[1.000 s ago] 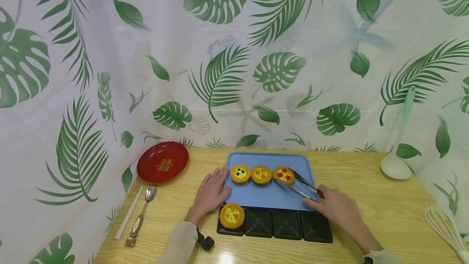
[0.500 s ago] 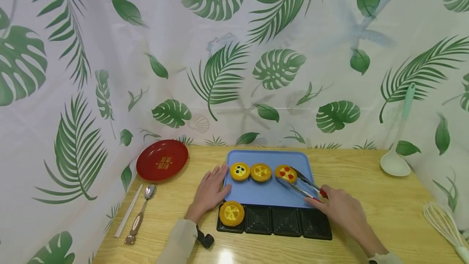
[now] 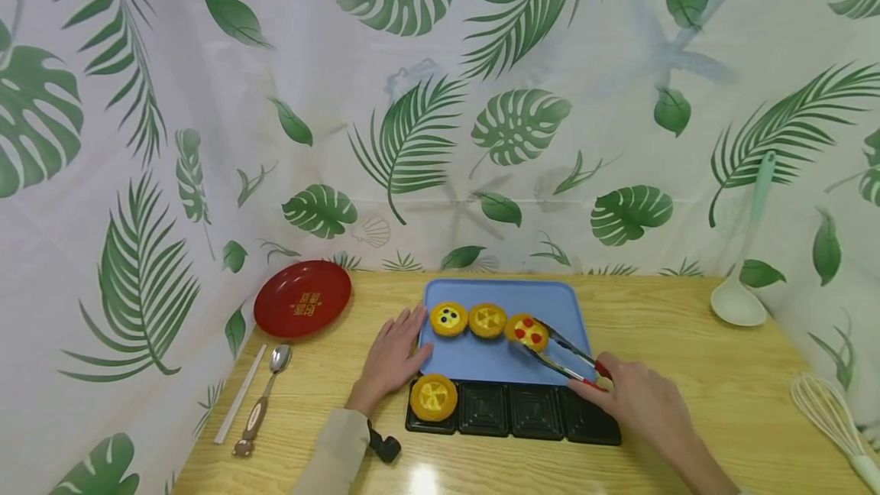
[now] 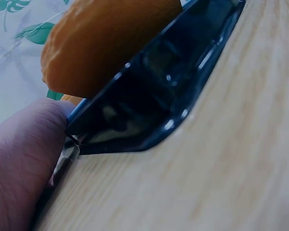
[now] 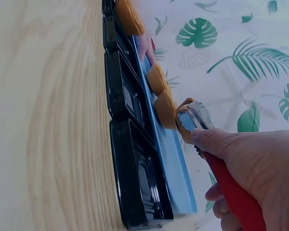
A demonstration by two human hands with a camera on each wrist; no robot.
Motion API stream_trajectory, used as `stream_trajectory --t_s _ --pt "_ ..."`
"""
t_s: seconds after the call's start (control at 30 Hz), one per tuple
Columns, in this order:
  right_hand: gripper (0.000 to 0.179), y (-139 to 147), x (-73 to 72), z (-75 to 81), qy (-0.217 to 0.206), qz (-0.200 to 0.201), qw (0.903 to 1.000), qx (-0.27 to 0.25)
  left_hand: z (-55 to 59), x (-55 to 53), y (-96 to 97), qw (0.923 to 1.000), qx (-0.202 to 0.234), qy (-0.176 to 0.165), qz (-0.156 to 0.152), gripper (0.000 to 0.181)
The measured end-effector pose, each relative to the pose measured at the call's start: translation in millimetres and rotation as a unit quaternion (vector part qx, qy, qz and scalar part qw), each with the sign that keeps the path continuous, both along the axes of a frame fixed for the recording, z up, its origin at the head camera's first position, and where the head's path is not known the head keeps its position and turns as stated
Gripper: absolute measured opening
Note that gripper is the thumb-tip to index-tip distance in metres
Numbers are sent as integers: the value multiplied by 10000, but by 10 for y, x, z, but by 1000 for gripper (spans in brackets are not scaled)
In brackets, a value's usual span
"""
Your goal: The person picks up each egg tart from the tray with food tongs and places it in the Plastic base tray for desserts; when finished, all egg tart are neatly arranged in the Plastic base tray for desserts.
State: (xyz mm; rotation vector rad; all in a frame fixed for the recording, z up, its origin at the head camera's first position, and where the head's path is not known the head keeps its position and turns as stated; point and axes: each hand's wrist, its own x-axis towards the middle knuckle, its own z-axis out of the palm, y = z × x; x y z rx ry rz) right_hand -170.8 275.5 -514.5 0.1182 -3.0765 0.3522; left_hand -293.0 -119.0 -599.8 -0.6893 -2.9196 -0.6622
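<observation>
Take the middle of the tray [image 3: 474, 367] as your dial, with 12 at the leafy curtain [image 3: 509, 128]. Your right hand [image 3: 649, 399], at 4 o'clock, grips the red-handled tongs [image 3: 567, 375]. Their tips reach around the red-topped tart [image 3: 528, 332], just off centre toward 3; you cannot tell from here whether it touches the tray. Your left hand [image 3: 392, 357] lies palm down at 9 o'clock, fingers stretched out along the tray's edge, gripping nothing.

From the red-topped tart toward 9, the wedge-topped tart [image 3: 487, 321] comes next, then the dark-dotted tart [image 3: 449, 319], both sitting on the tray. At 6 o'clock, just beside the tray's near edge, you have the black mould [image 3: 536, 409] with its row of four cups. Its cup nearest 8 o'clock holds a yellow-topped tart [image 3: 434, 397].

Farther out, the red plate [image 3: 302, 299] is past your left hand toward 9, with the spoon [image 3: 260, 407] and chopsticks [image 3: 241, 396] between 8 and 9. The ladle [image 3: 739, 302] stands at 3, and the whisk [image 3: 828, 415] between 3 and 4.
</observation>
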Motion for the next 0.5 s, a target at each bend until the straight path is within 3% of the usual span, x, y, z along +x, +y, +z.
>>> stream_trajectory --t_s 0.5 --pt "53 -314 356 69 -190 337 9992 22 -15 -9 -10 10000 -74 -22 -18 73"
